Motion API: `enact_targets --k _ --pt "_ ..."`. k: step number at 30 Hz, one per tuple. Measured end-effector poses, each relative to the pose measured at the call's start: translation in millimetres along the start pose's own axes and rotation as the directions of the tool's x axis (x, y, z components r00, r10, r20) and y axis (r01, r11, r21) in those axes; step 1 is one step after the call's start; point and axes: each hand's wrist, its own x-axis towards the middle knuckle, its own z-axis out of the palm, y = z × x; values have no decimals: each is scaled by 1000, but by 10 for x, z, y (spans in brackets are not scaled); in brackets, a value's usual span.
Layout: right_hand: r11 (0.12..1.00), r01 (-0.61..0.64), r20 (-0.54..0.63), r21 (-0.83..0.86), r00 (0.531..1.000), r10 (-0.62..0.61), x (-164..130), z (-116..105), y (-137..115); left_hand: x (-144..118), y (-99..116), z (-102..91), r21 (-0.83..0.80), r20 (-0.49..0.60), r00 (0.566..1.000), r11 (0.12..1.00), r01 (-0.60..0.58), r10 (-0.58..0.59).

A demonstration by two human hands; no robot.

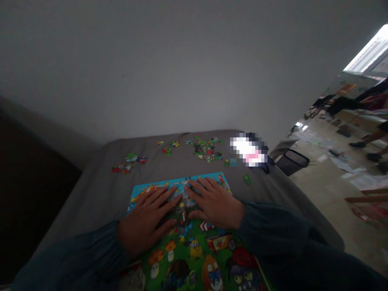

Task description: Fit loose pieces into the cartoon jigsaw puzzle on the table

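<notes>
Colourful cartoon jigsaw puzzle board [194, 250] lying flat on grey table [100, 190], directly under your fingers. Left hand [148, 220] and right hand [214, 204] both pressing down, fingers spread, gripping nothing. You are best keeping palms flat, pressure even, so joined pieces are not buckling. Loose multicoloured puzzle pieces [206, 149] lying well beyond fingertips; open table between them. Table edge dropping away right of right-hand fingers, black bin [292, 161] beyond it.

Green-and-blue cartoon puzzle [194, 250] on grey cover [100, 190]; dark teal sleeves [273, 226].
</notes>
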Motion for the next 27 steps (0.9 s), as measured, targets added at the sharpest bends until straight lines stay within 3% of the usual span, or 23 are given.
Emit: enact_targets --k 8,27 --pt "997 -81 -10 -14 997 81 -21 -11 -84 17 49 -24 27 14 1000 999 20 -20" --pt "994 -67 45 86 997 63 52 -56 16 23 43 -8 26 21 1000 999 19 -20"
